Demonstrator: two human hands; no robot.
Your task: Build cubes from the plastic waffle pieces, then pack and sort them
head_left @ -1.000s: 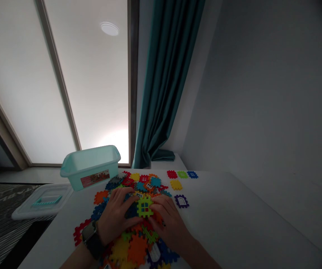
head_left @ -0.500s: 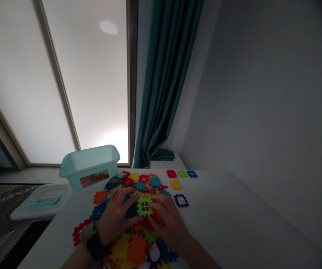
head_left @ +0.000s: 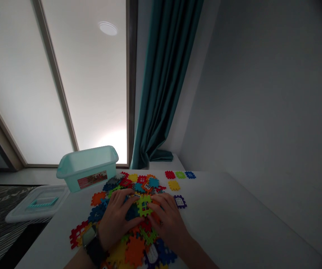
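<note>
A lime-green toothed building tile with a window cut-out [head_left: 143, 204] is held upright above the pile, between my two hands. My left hand [head_left: 117, 215], with a dark watch on its wrist, grips the tile's left edge between thumb and fingers. On the other side, the fingers and thumb of my right hand [head_left: 170, 220] close on its right edge. Beneath and around both hands lies a heap of coloured interlocking tiles, among them an orange tile [head_left: 134, 251] and a yellow tile [head_left: 117, 252] near me.
Right of the heap lie a red tile [head_left: 170, 175], a green tile [head_left: 180, 175], a blue tile [head_left: 190, 175], a yellow tile [head_left: 174, 185] and a purple window tile [head_left: 180, 201]. A mint tub [head_left: 71, 177] and its clear lid [head_left: 23, 209] stand at the left of the white table [head_left: 233, 224].
The view has shifted slightly. Both hands stay on the green window tile, which has tilted a little; its place over the heap is nearly the same.
</note>
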